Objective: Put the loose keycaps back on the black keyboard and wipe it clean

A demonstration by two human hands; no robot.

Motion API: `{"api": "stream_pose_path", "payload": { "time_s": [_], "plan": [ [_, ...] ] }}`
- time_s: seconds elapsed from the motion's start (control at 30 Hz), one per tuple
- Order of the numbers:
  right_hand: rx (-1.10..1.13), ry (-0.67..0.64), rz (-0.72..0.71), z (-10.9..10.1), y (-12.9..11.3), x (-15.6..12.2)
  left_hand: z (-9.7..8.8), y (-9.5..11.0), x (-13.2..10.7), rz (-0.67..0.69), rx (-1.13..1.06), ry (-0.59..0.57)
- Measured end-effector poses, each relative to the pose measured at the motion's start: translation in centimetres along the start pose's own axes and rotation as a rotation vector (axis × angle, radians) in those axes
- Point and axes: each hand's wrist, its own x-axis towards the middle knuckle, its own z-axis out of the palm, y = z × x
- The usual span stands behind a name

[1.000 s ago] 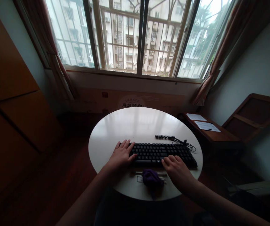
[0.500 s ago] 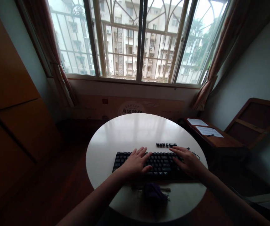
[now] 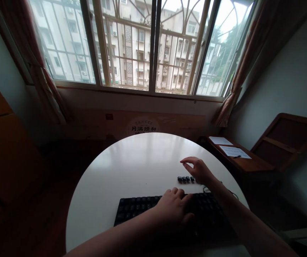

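A black keyboard (image 3: 139, 208) lies on the near part of a round white table (image 3: 132, 167). My left hand (image 3: 173, 208) rests flat on the middle keys, fingers stretched out and holding nothing. My right hand (image 3: 197, 169) hovers past the keyboard, just above a short row of loose black keycaps (image 3: 184, 179). Its fingers are curled and apart with the index finger pointing left; nothing is in it. A thin black cable (image 3: 233, 194) runs off the table's right side behind my right forearm.
A low wooden side table (image 3: 245, 162) with two sheets of paper (image 3: 232, 151) stands to the right, with a wooden chair frame (image 3: 289, 137) behind it. A cardboard box (image 3: 142, 123) sits under the barred window (image 3: 148, 46). Wooden cabinets fill the left side.
My right hand lifted off the keyboard and reached forward over the loose keycaps. My left hand slid right along the keys. The camera tipped up, so the purple cloth at the near edge left view.
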Motion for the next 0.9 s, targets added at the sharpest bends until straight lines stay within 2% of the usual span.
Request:
{"api": "stream_pose_path", "payload": {
  "time_s": [0.17, 0.47, 0.63, 0.8, 0.9],
  "plan": [
    [0.024, -0.069, 0.026, 2.5, 1.5, -1.8, 0.1, -0.2, -0.4, -0.011, -0.11, -0.009],
    [-0.1, -0.232, -0.008, 2.7, 2.1, -2.5, -0.5, -1.1, -0.7, -0.004, -0.212, -0.089],
    [-0.167, -0.229, 0.0, 2.6, 2.4, -2.6, -0.4, -1.4, -0.3, -0.005, -0.227, -0.131],
    [-0.177, -0.244, 0.002, 3.0, 2.3, -2.7, -0.4, -1.3, -0.3, -0.002, -0.205, -0.115],
    [-0.157, -0.209, -0.037, 3.1, 2.1, -2.3, -0.3, -1.3, -0.5, 0.015, -0.2, -0.111]
  ]
}}
